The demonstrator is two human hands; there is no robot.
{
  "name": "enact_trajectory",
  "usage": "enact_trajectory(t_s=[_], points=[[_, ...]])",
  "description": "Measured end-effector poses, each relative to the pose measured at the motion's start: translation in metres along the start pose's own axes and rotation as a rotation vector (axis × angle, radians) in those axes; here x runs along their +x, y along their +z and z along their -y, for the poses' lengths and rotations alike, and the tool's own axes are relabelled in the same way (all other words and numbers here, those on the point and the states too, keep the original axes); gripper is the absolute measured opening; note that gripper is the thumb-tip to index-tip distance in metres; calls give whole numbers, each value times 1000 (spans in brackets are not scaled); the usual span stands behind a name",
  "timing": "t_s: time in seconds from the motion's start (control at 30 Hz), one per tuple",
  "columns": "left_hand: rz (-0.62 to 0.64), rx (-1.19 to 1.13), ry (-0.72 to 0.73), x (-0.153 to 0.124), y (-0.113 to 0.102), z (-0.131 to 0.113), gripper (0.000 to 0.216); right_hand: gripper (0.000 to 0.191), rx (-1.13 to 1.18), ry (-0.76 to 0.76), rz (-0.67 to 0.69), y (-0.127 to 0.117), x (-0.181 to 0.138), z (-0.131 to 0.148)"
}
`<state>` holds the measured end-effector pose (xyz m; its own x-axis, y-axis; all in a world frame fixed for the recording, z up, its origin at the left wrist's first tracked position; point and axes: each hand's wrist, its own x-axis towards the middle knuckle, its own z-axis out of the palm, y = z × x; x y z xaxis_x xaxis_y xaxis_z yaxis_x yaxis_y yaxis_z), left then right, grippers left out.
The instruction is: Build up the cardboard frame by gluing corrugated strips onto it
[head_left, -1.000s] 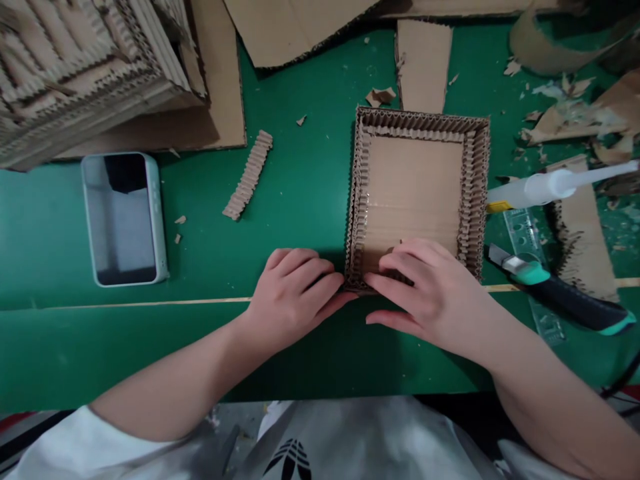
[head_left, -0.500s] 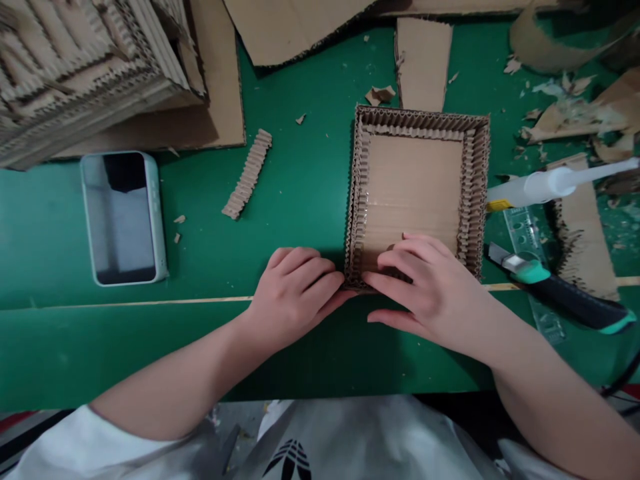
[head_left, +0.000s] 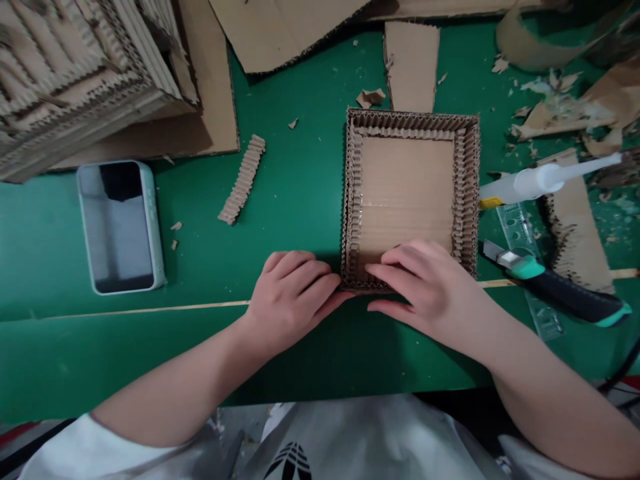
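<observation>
Head: square corrugated tray (head_left: 407, 187); right hand (head_left: 425, 283) over edge, thumb apart; left hand (head_left: 290, 293) at corner (grip unclear).

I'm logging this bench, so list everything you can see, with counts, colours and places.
Square corrugated cardboard tray: 1, brown, right of centre
Ridged cardboard strip: 1, brown, left of tray
Rectangular smartphone in case: 1, dark screen, pale case, left
Layered cardboard stack: 1, brown, upper left
Flat cardboard pieces: several, brown, top and right
White nozzled plastic tube: 1, yellow patch, right of tray
Utility knife: 1, black and teal, right
Plastic ruler: 1, clear, partly under knife
Curved band: 1, tan, upper right
Torn scraps: many, brown, mostly upper right
Cable: black, lower right, count unclear
Tabletop: green, beneath everything
Printed garment: light grey, bottom
Left hand: 1, bare, tray's near-left corner
Right hand: 1, bare, tray's near side
</observation>
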<state>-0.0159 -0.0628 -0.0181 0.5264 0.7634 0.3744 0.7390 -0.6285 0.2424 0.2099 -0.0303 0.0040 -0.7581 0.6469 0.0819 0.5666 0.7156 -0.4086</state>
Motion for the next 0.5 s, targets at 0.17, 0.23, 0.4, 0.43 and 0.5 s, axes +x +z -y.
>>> enact_trajectory(t_s=[0.17,0.23,0.4,0.43,0.5], points=[[-2,1,-4,0,0,-1,14,15,-5,43,-28,9,2,9],[2,1,-4,0,0,-1,15,16,-4,53,-52,12,2,11],[10,-3,1,-1,1,0,14,15,-10,68,-62,14,1,12],[12,1,1,-1,0,0,14,14,-7,65,-58,11,0,11],[1,25,-11,-1,-3,0,16,18,3,70,-49,1,-6,9]])
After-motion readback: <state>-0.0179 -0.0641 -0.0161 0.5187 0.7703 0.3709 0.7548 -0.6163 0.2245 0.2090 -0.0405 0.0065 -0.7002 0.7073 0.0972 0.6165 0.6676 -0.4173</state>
